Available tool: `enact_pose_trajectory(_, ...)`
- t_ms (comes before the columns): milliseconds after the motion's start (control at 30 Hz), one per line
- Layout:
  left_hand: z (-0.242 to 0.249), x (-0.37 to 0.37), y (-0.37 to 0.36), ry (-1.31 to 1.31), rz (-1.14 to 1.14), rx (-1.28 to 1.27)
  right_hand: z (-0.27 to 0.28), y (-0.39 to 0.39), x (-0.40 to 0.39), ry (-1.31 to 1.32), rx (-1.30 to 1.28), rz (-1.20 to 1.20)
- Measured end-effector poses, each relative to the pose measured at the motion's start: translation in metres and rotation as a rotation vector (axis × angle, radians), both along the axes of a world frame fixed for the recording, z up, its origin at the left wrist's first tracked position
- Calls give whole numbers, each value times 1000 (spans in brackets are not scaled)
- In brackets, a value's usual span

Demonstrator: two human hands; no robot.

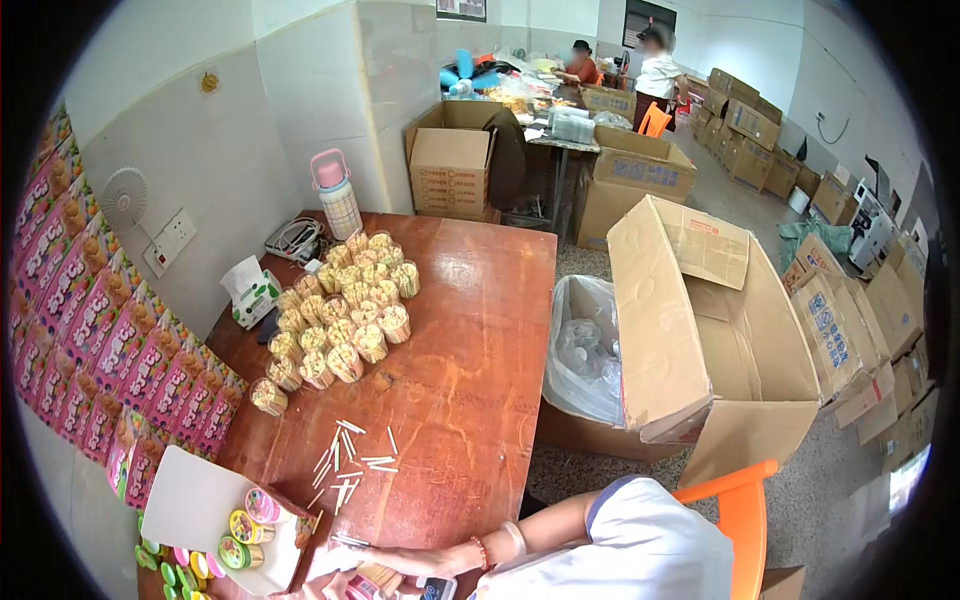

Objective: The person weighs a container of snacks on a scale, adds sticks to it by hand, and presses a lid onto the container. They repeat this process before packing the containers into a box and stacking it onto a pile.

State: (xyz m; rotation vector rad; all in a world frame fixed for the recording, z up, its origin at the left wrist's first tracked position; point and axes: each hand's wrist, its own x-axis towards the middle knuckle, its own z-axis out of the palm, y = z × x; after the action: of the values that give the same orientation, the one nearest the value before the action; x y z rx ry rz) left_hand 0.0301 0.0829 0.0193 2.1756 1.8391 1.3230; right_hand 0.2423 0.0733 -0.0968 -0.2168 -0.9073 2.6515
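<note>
At the bottom edge, my right hand (405, 560) reaches left across the table, with a red beaded bracelet at the wrist. Its fingers are closed at a few thin pale sticks (350, 540). My left hand (322, 582), partly cut off and overexposed, is closed around a pink cup of sticks (375, 578) below the right hand. More loose white sticks (345, 465) lie scattered just beyond. To the left stands an open white carton (185, 505) holding lidded snack cups (245, 525). A dark device (437, 588) sits by the right wrist.
Many stick-filled cups (345, 310) crowd the far left of the wooden table (460, 380), beside a tissue pack (250, 290) and a bottle (337, 200). Pink packaging (110, 330) hangs at left. A lined bin (580, 350) and open cardboard box (720, 340) stand right. Two people work behind.
</note>
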Motion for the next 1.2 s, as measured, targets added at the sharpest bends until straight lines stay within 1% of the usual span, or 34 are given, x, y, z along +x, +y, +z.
enact_pose_trajectory(33,-1,-1,1,5,4,8,56,10,5,-98,130,-160)
enact_pose_trajectory(67,-1,-2,2,11,7,16,78,3,-44,-195,261,-322)
enact_pose_trajectory(100,-2,-4,2,17,8,21,-33,-6,-98,-210,849,-790)
enact_pose_trajectory(200,-7,-6,5,32,4,32,-1,-5,-73,-242,831,-771)
enact_pose_trajectory(233,-9,-8,5,37,5,33,0,15,-78,-225,1432,-1061)
enact_pose_trajectory(267,-10,-10,2,43,10,28,6,6,-75,-176,722,-695)
enact_pose_trajectory(300,-12,-13,-2,52,16,22,10,-14,-108,-887,770,-596)
enact_pose_trajectory(333,-14,-15,-4,54,26,22,7,-26,-135,-1595,773,-428)
enact_pose_trajectory(367,-16,-16,-6,54,41,27,-2,-19,-125,-1594,784,-416)
enact_pose_trajectory(433,-18,-25,-14,69,82,32,-21,5,-93,-247,-66,-237)
enact_pose_trajectory(467,-20,-30,-19,78,111,33,17,-4,-93,-312,163,-619)
enact_pose_trajectory(500,-21,-36,-28,88,147,26,2,-3,-108,-278,281,-782)
enact_pose_trajectory(533,-23,-43,-34,100,173,21,0,1,-121,-237,399,-955)
enact_pose_trajectory(567,-25,-47,-36,107,181,22,0,4,-120,-105,295,-816)
enact_pose_trajectory(633,-33,-44,-31,96,159,26,1,21,-123,-172,10,-309)
enact_pose_trajectory(667,-37,-41,-29,89,148,26,0,22,-103,-238,-110,10)
enact_pose_trajectory(700,-41,-41,-30,88,142,24,-2,21,-104,-244,-118,4)
enact_pose_trajectory(767,-46,-44,-28,91,146,32,-8,24,-115,-404,-269,237)
enact_pose_trajectory(800,-47,-47,-26,97,148,42,-22,22,-118,-362,-236,286)
enact_pose_trajectory(867,-50,-50,-18,108,142,63,-43,18,-132,-378,-325,348)
enact_pose_trajectory(900,-52,-51,-13,112,134,72,-28,15,-124,-313,-430,366)
enact_pose_trajectory(933,-55,-51,-10,115,126,75,-18,17,-120,-313,-435,356)
enact_pose_trajectory(1000,-61,-53,-11,124,114,69,-7,13,-116,-429,-547,407)
enact_pose_trajectory(1033,-63,-54,-11,130,115,70,-28,14,-128,-297,-532,531)
enact_pose_trajectory(1067,-64,-56,-10,136,115,77,-46,9,-131,-296,-531,529)
enact_pose_trajectory(1100,-65,-57,-6,141,113,88,-18,10,-122,-387,-578,492)
enact_pose_trajectory(1133,-66,-56,-2,145,109,100,-2,11,-116,-478,-624,452)
enact_pose_trajectory(1167,-66,-56,2,150,104,110,-2,13,-116,-476,-622,444)
enact_pose_trajectory(1200,-68,-56,5,155,99,118,-3,14,-115,-440,-660,486)
